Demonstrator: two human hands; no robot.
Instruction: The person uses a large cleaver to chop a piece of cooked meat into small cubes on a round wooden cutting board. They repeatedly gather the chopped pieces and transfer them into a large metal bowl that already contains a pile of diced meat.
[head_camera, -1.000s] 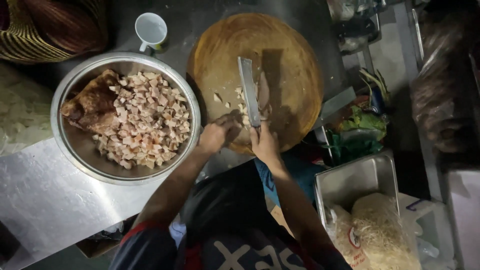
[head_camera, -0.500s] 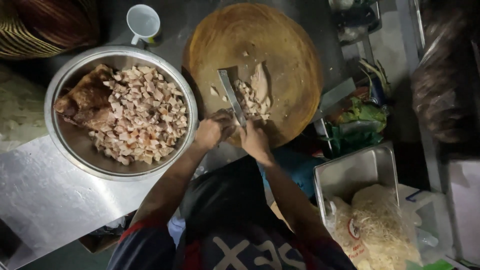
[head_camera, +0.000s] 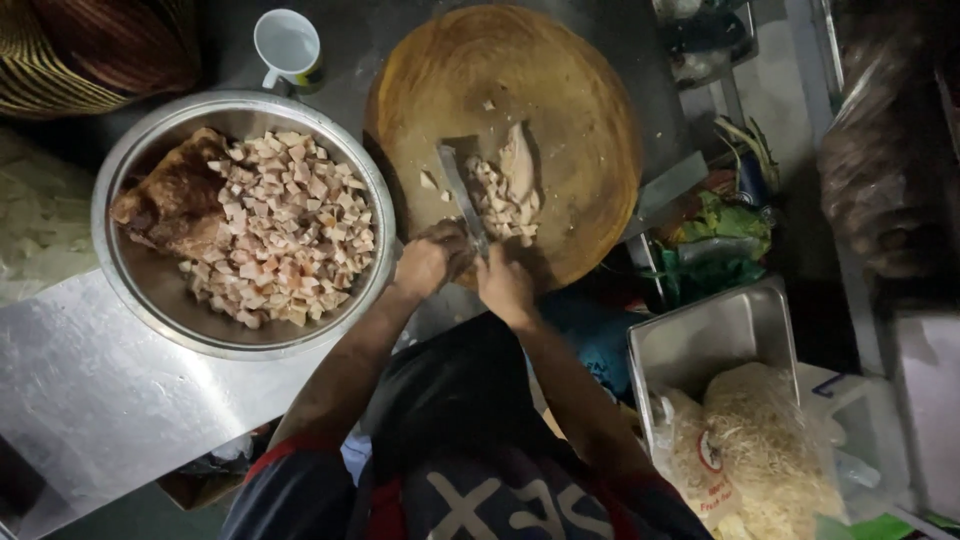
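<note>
A cleaver (head_camera: 458, 195) with a flat rectangular blade is held tilted on a round wooden chopping board (head_camera: 560, 90), its handle hidden in the grip at the board's near edge. Just beside its blade, pale meat (head_camera: 507, 185) is heaped near the board's centre, partly diced into small cubes, with one larger uncut piece at the far end.

Worker's kit: dark navy short-sleeve shirt, red trim at cuffs and collar, large pale block lettering across the front. Dark apron over the middle. Bare forearms, left hand (head_camera: 425, 262) and right hand (head_camera: 505, 285) ungloved.
</note>
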